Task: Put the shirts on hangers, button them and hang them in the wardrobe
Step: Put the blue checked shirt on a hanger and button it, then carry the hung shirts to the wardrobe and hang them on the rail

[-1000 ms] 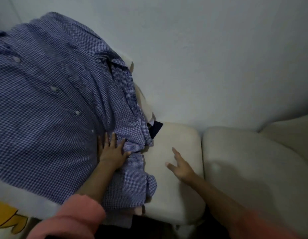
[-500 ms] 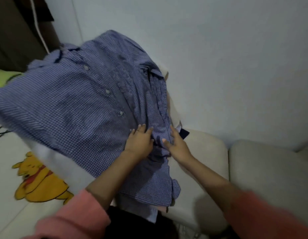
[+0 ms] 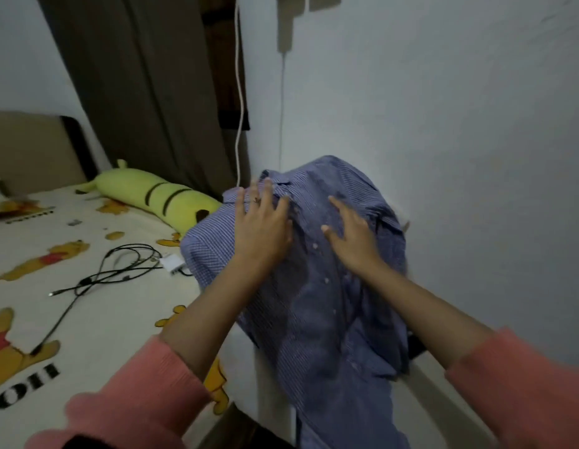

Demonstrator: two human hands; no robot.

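The blue checked shirt [image 3: 317, 286] lies draped over a pale piece of furniture against the white wall [image 3: 443, 124], collar end uppermost, its tail hanging down toward the floor. No hanger is visible. The left hand [image 3: 262, 228] rests flat near the collar with fingers spread and straight, gripping nothing; the right hand [image 3: 353, 238] hovers or presses just beside it on the chest panel, fingers also extended and apart. The step in hand appears to be finding the collar and placket. To do it well, each hand should probably take one shoulder seam and lift evenly, so the fabric does not twist or slide off. To the left, on the bed [image 3: 97, 319], lie a yellow plush bolster [image 3: 158, 196] and a tangled black cable [image 3: 103, 273].
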